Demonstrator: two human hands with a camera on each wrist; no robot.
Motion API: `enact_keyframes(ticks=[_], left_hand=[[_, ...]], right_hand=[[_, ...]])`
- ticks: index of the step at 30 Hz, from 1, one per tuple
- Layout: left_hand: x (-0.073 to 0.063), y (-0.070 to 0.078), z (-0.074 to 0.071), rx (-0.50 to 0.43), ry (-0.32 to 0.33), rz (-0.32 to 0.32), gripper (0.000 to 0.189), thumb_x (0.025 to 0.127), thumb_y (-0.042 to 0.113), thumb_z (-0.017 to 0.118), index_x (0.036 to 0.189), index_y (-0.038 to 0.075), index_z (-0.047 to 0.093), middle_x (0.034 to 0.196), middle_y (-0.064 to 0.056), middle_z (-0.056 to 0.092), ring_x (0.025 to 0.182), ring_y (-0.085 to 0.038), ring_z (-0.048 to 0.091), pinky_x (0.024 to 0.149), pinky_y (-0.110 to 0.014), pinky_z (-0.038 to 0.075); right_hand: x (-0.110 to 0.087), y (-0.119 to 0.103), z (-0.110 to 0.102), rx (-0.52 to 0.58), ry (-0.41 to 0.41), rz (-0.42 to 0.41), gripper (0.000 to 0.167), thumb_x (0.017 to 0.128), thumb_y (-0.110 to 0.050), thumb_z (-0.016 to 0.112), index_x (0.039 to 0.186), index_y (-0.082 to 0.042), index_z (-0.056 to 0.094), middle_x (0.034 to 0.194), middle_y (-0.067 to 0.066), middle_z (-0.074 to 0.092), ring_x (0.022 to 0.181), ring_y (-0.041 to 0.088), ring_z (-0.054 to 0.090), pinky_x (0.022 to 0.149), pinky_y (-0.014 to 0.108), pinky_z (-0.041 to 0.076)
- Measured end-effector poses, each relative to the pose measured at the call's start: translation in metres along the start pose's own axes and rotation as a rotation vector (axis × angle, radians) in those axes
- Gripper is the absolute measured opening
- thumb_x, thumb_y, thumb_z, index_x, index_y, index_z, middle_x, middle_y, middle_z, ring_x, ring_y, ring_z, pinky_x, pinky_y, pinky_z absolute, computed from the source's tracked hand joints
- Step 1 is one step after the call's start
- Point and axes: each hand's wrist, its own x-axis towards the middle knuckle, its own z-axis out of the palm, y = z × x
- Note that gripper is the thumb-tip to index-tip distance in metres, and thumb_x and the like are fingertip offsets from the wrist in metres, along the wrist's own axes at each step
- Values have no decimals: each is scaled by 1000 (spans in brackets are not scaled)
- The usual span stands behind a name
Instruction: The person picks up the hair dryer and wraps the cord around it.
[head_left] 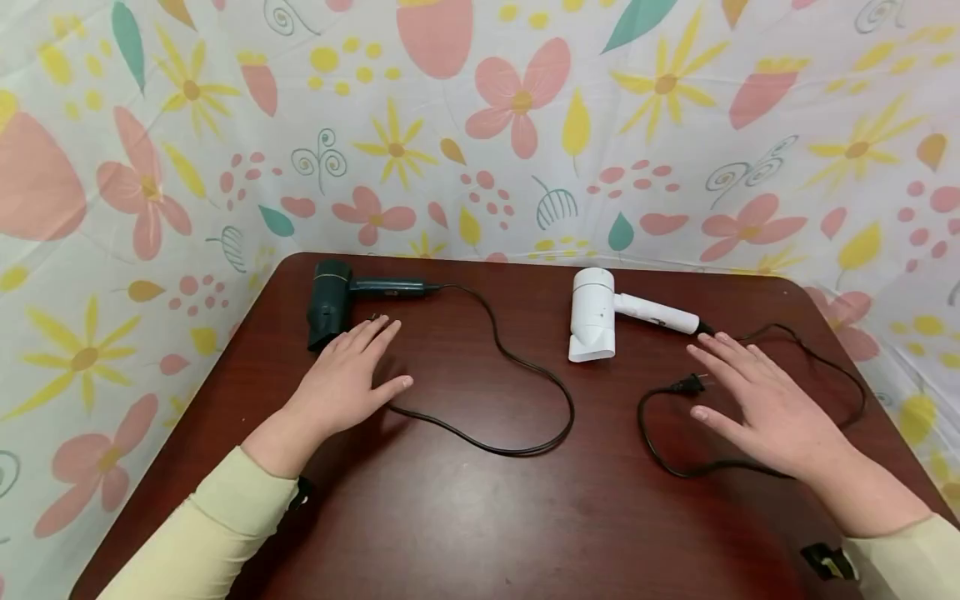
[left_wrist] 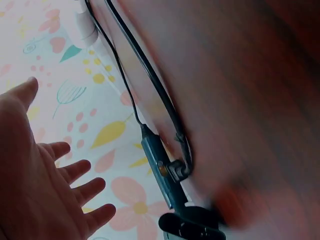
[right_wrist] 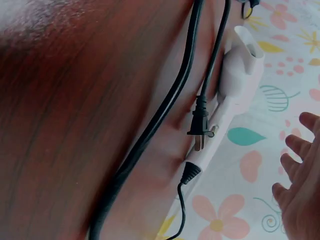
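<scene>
A dark green hair dryer point(head_left: 330, 304) lies at the table's back left, its handle pointing right. My left hand point(head_left: 341, 379) hovers in front of it, fingers extended and holding nothing; in the left wrist view the palm and spread fingers show apart from the dryer. A white hair dryer point(head_left: 593, 315) lies at the back right, handle toward the right. Near its handle end my right hand point(head_left: 772, 408) is held with straight fingers, grasping nothing. Left of that hand's thumb lies the white dryer's black plug point(head_left: 688, 384), its two prongs visible in the right wrist view.
The dark dryer's black cord point(head_left: 566, 408) loops across the middle of the brown table point(head_left: 480, 533). Another black cord point(head_left: 855, 387) curves round behind and under the right hand. A flower-patterned cloth point(head_left: 450, 125) hangs behind and beside the table.
</scene>
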Motion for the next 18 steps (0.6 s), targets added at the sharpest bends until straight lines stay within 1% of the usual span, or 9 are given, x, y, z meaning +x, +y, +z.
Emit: enact_keyframes(ticks=[2,4,5,7,9,11,14,16,18], left_hand=[[3,0,-1,-12,8,-16,86,94,66,49,159,17,23,161,-10,26,147,-33,23,115,-57,23],[7,1,-3,-53,18,-44,83,95,63,51,157,14,27,158,-12,31,145,-33,28,113,-56,26],[10,3,-5,-84,22,-64,81,95,62,52,156,13,30,157,-12,34,144,-33,30,112,-56,28],[18,9,-7,-162,22,-104,77,96,59,53,155,13,34,155,-12,38,142,-33,34,111,-55,32],[30,18,-9,-261,12,-144,72,96,57,54,153,15,38,153,-9,42,139,-31,39,108,-55,36],[44,28,-9,-366,-1,-179,67,97,56,54,151,19,41,149,-5,46,135,-28,45,105,-53,39],[70,48,-7,-533,-36,-216,61,97,56,54,147,23,45,142,1,52,127,-23,51,101,-49,43],[90,62,-4,-617,-58,-238,60,97,57,54,146,24,46,138,2,55,122,-21,54,98,-47,46],[111,78,0,-686,-85,-254,60,96,57,55,145,23,47,134,1,57,119,-21,56,96,-45,47]], right_hand=[[2,-2,1,5,32,4,66,86,-34,77,143,-14,52,144,12,49,138,32,39,115,43,24],[5,-3,2,-1,69,10,49,85,-30,78,129,-14,63,129,8,60,123,31,52,103,45,36],[6,-3,2,-9,87,16,39,85,-27,77,121,-14,67,121,6,64,115,28,56,95,44,40],[7,0,0,-19,102,42,23,87,-22,76,109,-16,71,108,3,67,104,25,61,84,45,44],[6,6,-4,-27,81,95,15,89,-22,73,103,-17,72,102,2,69,99,24,62,78,47,47],[4,17,-8,-29,38,164,13,93,-25,70,104,-18,72,102,3,69,97,26,63,76,50,48],[3,40,-15,-46,-43,243,20,97,-30,65,107,-14,72,103,8,70,93,29,64,74,53,48],[4,58,-19,-55,-69,279,24,98,-31,63,107,-11,72,100,8,70,86,28,64,71,52,49],[5,76,-22,-63,-76,304,26,98,-31,61,106,-8,72,95,8,70,78,25,64,67,51,49]])
